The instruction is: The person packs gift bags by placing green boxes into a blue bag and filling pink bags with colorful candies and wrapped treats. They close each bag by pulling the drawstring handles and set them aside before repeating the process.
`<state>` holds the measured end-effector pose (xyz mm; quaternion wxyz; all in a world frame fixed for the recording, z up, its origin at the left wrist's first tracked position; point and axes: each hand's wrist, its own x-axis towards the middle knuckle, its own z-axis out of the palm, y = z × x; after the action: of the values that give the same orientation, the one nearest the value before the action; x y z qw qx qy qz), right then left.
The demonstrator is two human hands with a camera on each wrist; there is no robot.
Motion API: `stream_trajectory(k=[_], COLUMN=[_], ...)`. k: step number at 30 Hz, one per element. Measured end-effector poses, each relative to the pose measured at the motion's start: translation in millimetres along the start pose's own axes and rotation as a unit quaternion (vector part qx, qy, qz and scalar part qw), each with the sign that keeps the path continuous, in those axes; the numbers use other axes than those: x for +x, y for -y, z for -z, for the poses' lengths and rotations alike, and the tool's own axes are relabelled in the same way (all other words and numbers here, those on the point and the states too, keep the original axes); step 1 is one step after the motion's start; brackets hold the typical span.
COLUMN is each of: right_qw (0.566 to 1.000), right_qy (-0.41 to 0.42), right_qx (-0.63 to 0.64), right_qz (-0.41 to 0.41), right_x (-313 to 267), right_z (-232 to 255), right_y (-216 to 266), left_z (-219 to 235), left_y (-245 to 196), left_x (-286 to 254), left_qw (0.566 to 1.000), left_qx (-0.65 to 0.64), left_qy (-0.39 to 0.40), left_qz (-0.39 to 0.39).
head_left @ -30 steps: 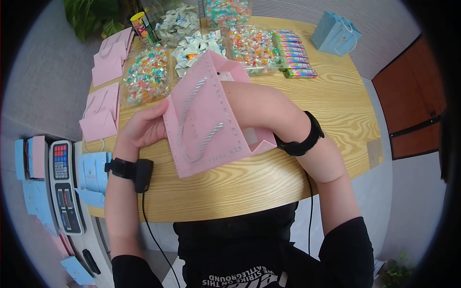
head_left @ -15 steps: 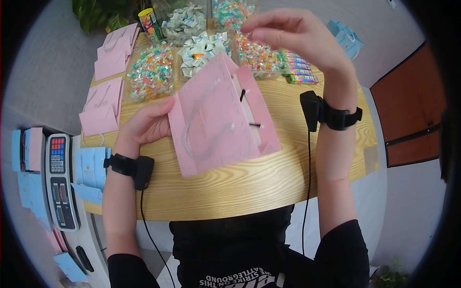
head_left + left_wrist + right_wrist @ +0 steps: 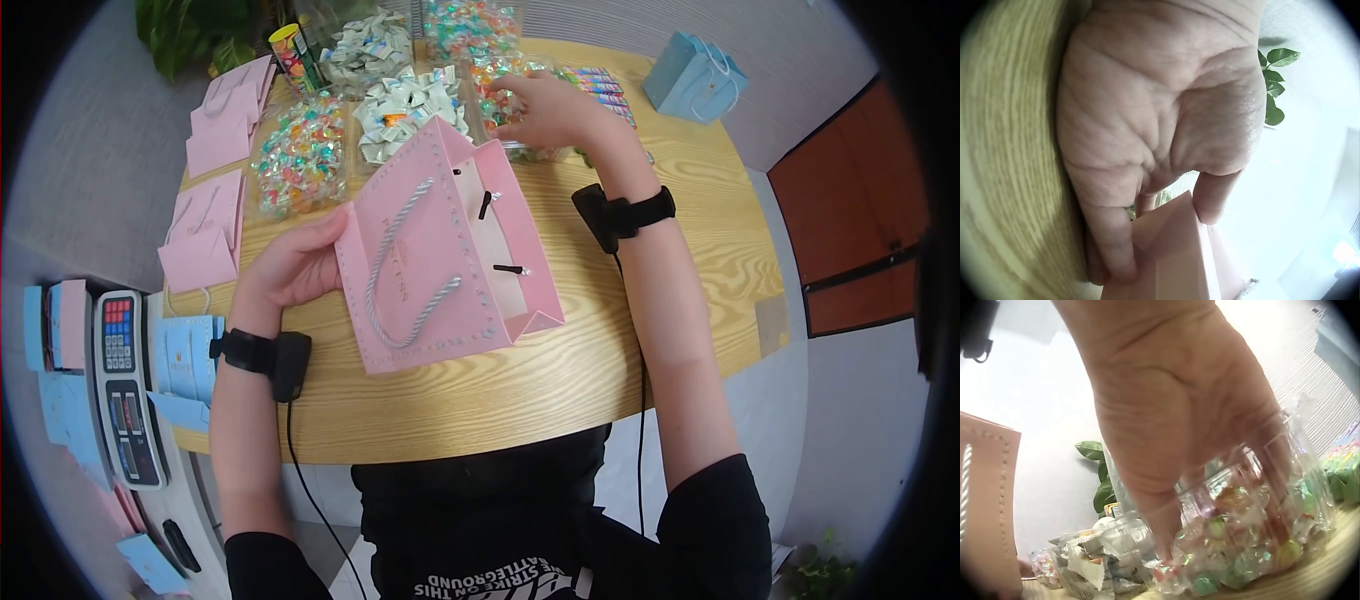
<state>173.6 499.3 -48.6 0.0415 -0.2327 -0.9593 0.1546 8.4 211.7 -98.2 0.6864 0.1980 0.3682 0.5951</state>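
A pink paper gift bag (image 3: 425,265) with a silver rope handle lies tilted on its side, mouth to the right. Inside it, two black cord ends show against the white inner wall. My left hand (image 3: 305,262) grips the bag's bottom end, thumb on top and fingers beneath, as the left wrist view shows. My right hand (image 3: 560,112) reaches down into a clear plastic box (image 3: 1254,465) of wrapped candies (image 3: 1229,562). Its thumb and fingers point down, spread apart among the candies; the fingertips are partly hidden.
Left of the box stand trays of white-wrapped sweets (image 3: 410,105) and colourful candies (image 3: 300,155). Colourful candy sticks (image 3: 605,85) lie right of it, before a blue gift bag (image 3: 697,78). Flat pink bags (image 3: 205,230) lie at the left edge, near a scale (image 3: 130,390).
My right hand has come out of the pink bag, risen over the table and dropped into the candy box. The left hand keeps its hold on the bag.
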Motion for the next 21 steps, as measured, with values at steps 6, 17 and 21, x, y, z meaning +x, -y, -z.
stream_trajectory(k=[6,17,21], right_qw=[0.999,0.998,0.995], right_qy=[-0.026,-0.021,-0.057], right_qx=[-0.024,-0.005,0.002], right_qz=[0.019,0.065,0.079], right_x=[-1.6,4.6,9.1], right_z=[-2.9,-4.4,-10.6], right_y=[-1.8,-5.9,-10.4], left_z=[0.2,5.6,5.8], left_y=[-2.6,-6.1,-5.0], left_x=[-2.7,-4.0,-3.6], left_qw=[1.0,0.999,0.999], left_qx=[0.02,0.005,-0.006], left_qy=[0.016,0.012,-0.001], left_qz=[-0.005,-0.036,-0.038])
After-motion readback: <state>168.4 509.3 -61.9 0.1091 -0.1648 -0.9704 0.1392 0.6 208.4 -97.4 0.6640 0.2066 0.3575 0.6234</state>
